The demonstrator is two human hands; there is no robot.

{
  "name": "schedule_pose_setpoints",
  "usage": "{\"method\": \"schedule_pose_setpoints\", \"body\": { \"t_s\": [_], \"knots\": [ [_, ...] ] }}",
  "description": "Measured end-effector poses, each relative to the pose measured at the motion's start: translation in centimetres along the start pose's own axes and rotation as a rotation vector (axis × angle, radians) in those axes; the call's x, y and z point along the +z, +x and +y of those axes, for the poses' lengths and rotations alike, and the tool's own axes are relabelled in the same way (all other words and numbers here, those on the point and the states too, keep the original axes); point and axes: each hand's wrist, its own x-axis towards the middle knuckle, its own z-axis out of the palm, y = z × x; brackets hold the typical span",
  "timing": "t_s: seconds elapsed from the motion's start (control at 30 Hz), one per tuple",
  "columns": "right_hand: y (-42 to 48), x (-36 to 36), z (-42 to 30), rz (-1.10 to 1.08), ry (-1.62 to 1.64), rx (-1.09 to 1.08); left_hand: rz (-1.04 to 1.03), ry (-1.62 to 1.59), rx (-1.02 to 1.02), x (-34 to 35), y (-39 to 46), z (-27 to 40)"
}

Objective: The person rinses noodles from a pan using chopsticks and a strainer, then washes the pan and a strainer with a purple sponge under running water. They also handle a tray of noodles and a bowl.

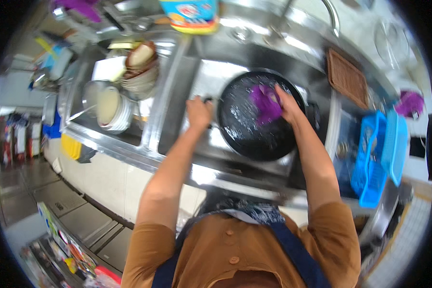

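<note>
A round black pan [244, 140] with wet, sudsy-looking streaks inside rests in the right-hand basin of a stainless steel sink [176, 90]. My left hand [198, 114] is closed around the pan's dark handle at its left side. Inside the pan, my right hand [288, 104] grips a purple cloth [264, 104] against the inner surface, toward the right. The fingers of the right hand are partly hidden by the cloth. A second short handle [313, 114] juts from the pan's right side.
The left basin holds stacked bowls [140, 81] and white plates [120, 115]. Behind the basins stand a blue and yellow container [190, 16] and a curved faucet [332, 16]. To the right are a brown woven tray [347, 77], blue plastic baskets [372, 162] and another purple cloth [409, 103].
</note>
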Motion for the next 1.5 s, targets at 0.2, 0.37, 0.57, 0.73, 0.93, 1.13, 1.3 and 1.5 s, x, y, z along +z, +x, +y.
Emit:
{"method": "schedule_pose_setpoints", "body": {
  "t_s": [0.2,0.37,0.57,0.73,0.93,1.13,1.3,1.5],
  "knots": [
    [-2.3,1.6,7.5,0.266,-1.351,-0.289,0.048,-0.201,0.243,-2.1,-3.2,8.0],
    [-4.5,3.8,6.3,0.127,-1.175,-0.155,-0.331,-0.393,-0.132,4.1,-5.3,8.3],
    [-7.1,7.9,5.4,0.072,-0.814,-0.637,-0.977,-1.427,-1.026,4.7,-3.9,10.8],
    [-10.8,12.8,4.8,0.094,-0.995,-0.814,-0.742,-1.697,-0.916,11.0,-5.6,11.6],
    [-4.2,3.8,3.9,0.5,-1.409,-0.559,-0.777,-1.465,-0.854,6.1,-7.3,12.3],
    [-2.9,-3.2,11.2,0.019,-1.962,-0.979,-0.578,-1.24,-1.003,3.1,-4.7,8.9],
    [-2.7,-4.3,6.3,-0.306,-1.827,-0.437,-0.708,-1.085,-0.446,4.3,-6.0,9.7],
    [-14.3,6.5,-3.8,-0.189,-1.263,-0.521,-1.0,-1.184,-0.134,-2.7,-6.1,11.4]
  ]
}}
